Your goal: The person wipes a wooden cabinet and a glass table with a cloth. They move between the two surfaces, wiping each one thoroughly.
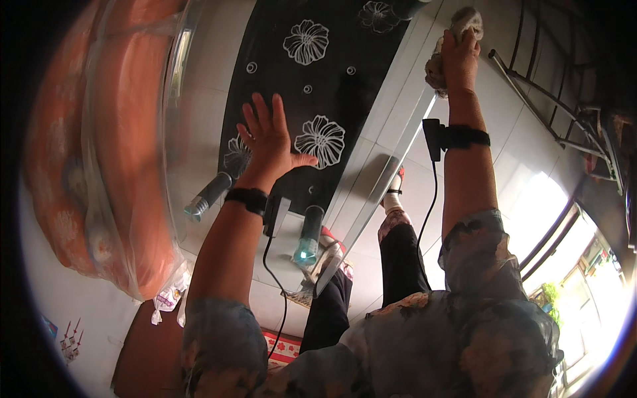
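My left hand (268, 139) is spread palm-down over the glass tabletop, fingers apart and holding nothing. Whether its palm rests on the glass cannot be told. Below it shows a black panel (371, 94) with white line-drawn flowers and small rings. At the far right, my right hand (460, 64) grips a crumpled greyish-beige cloth (467, 21) at the clear glass edge (420, 117). Part of the cloth is hidden under the fingers. Both wrists wear black straps with small dark boxes and cables.
Two dark cylindrical table legs (312, 229) with clear ends stand near me. An orange cushioned item (137, 149) under clear plastic fills the left. On the right stands a dark metal-framed rack (537, 92). My red-shod foot (395, 191) is on the pale tiled floor (502, 119).
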A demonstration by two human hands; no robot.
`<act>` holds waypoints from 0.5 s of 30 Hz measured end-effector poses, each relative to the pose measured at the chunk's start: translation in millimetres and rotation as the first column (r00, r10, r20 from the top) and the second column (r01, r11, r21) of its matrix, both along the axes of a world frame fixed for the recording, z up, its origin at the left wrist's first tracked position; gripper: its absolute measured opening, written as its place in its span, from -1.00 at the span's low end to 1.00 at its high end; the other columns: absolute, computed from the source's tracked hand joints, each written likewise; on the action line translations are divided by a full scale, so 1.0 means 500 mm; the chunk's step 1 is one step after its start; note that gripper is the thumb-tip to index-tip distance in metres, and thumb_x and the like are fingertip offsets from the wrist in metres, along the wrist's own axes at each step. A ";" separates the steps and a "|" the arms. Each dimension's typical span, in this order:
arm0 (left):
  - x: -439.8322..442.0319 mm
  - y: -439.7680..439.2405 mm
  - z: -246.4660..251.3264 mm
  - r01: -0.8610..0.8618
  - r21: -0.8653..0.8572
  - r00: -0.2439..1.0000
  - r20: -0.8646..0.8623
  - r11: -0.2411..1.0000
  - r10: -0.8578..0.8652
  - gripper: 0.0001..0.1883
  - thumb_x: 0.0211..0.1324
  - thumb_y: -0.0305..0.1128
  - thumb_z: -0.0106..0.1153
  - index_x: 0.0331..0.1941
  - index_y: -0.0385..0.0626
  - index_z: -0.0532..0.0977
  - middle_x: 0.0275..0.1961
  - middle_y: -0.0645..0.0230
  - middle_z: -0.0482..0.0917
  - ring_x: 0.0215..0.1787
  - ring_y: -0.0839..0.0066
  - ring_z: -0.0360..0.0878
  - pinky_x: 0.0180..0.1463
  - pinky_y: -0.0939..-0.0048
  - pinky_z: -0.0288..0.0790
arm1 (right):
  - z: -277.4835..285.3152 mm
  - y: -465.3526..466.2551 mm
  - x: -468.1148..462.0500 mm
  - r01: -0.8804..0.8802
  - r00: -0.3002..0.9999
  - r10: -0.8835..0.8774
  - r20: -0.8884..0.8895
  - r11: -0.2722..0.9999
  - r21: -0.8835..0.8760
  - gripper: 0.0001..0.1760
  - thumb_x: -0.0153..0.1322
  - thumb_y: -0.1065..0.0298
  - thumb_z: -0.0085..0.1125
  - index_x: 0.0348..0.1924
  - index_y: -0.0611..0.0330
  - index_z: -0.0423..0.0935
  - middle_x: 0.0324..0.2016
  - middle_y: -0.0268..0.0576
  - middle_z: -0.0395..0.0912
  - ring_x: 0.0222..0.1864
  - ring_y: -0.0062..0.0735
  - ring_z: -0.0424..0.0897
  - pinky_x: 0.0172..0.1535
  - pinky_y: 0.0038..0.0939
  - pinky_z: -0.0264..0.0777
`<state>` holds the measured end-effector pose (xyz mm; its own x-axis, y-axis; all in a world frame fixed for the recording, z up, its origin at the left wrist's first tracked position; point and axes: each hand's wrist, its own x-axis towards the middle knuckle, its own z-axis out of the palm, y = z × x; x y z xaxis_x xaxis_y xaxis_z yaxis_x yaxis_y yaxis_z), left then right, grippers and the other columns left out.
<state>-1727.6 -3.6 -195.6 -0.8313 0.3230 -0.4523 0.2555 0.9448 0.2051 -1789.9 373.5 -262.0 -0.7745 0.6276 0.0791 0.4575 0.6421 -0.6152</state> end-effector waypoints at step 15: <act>0.001 -0.007 -0.015 0.013 -0.051 0.999 0.037 0.999 -0.011 0.59 -0.47 0.36 0.46 0.45 -0.01 -0.50 0.49 -0.18 -0.56 0.52 -0.21 -0.65 0.42 -0.38 -0.44 | 0.044 -0.357 0.413 -0.083 0.996 0.084 -0.006 0.989 0.119 -0.25 0.32 0.30 0.27 0.32 0.13 0.17 0.28 0.27 0.10 0.26 0.27 0.22 0.28 0.02 0.18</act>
<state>-1727.1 -7.1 -203.2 -0.8104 0.3085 -0.4981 0.2600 0.9512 0.1662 -1583.5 195.2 -240.1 -0.8224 0.5464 0.1584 0.3925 0.7465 -0.5372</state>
